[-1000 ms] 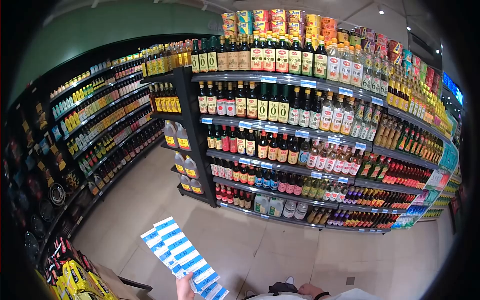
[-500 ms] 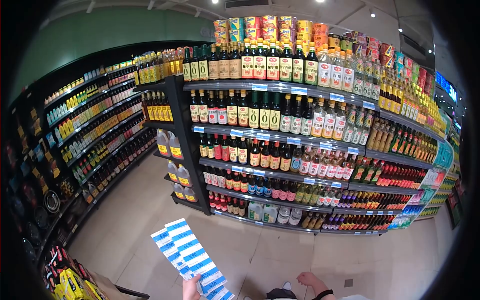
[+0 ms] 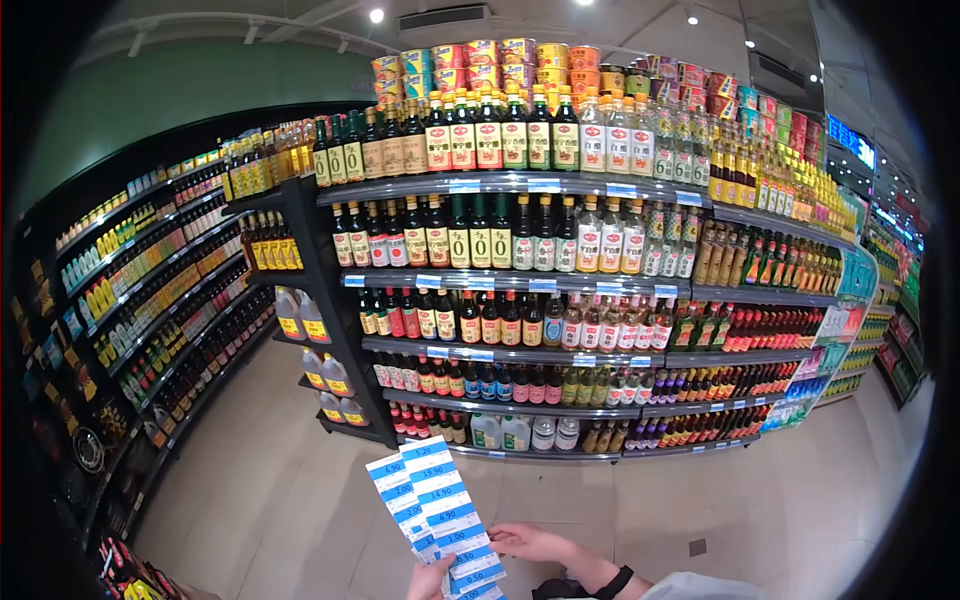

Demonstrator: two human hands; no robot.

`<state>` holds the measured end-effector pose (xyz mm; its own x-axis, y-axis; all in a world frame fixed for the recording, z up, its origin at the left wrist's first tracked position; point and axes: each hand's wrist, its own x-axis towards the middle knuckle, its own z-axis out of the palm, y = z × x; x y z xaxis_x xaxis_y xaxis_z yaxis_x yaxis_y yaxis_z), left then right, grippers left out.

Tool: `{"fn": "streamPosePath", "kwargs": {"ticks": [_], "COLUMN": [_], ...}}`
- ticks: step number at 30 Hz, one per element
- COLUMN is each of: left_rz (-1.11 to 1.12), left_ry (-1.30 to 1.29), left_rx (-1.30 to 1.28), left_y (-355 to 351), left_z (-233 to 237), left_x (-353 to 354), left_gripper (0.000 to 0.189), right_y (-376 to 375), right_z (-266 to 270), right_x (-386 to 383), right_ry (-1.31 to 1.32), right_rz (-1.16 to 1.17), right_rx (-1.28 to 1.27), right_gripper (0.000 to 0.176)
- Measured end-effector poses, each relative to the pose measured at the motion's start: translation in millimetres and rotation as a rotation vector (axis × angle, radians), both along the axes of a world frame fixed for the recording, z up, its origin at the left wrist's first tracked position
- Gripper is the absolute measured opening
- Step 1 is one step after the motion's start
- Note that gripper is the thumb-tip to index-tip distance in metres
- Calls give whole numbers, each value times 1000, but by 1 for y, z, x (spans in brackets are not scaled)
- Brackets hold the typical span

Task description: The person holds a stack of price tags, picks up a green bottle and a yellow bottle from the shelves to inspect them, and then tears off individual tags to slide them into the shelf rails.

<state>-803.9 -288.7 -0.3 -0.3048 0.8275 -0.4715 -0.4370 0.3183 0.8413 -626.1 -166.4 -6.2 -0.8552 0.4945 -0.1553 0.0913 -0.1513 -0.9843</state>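
My left hand [image 3: 430, 577] is closed around the lower part of several overlapping strips of price labels [image 3: 440, 490], white and blue with printed prices such as 5.20 and 19.90. The strips stand up and fan slightly, one behind leaning to the left. My right hand [image 3: 522, 541], with a black band on the wrist, reaches in from the right. Its fingers are stretched out, fingertips right at the right edge of the front strip, and it grips nothing visible.
Ahead stands a long shelf unit [image 3: 520, 278] with rows of vinegar and sauce bottles, price tags on its edges. Stacked instant noodle cups [image 3: 483, 65] top it. Another stocked shelf [image 3: 150, 270] runs along the left wall, past an aisle floor [image 3: 230, 450]. Packaged goods [image 3: 140, 577] sit at lower left.
The view has turned slightly right. My left hand and the label strips now appear further right and more upright. My right hand has come in beside the strips, its fingers extending toward them.
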Motion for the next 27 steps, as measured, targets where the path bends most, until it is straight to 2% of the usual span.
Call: {"fn": "streamPosePath", "kwargs": {"ticks": [4,7,9,13,16,18,25,27], "left_rz": [-105,-157,-194,-264,-323,-357,-485,-525], "left_ry": [-40,-21,-11,8,28,39,81,91], "left_rx": [-15,-19,-28,-50,-56,-56,-45,-40], "left_y": [10,20,26,41,52,60,89,98], "left_z": [4,4,5,10,13,17,27,29], "left_x": [11,17,22,35,54,69,146,177], "left_gripper": [34,34,35,35,35,35,35,35], "right_y": [-9,-9,-10,-16,-15,-11,-6,-7], "right_z": [15,-1,-5,14,17,16,26,35], "right_x": [-2,4,12,33,51,65,147,183], "right_ry": [24,76,11,-30,113,-88,-75,-103], "right_rz": [-66,-170,-204,-316,-379,-416,-521,-631], "right_rx": [-22,45,175,242,229,316,337,434], "right_gripper": [33,29,29,27,26,25,25,24]}}
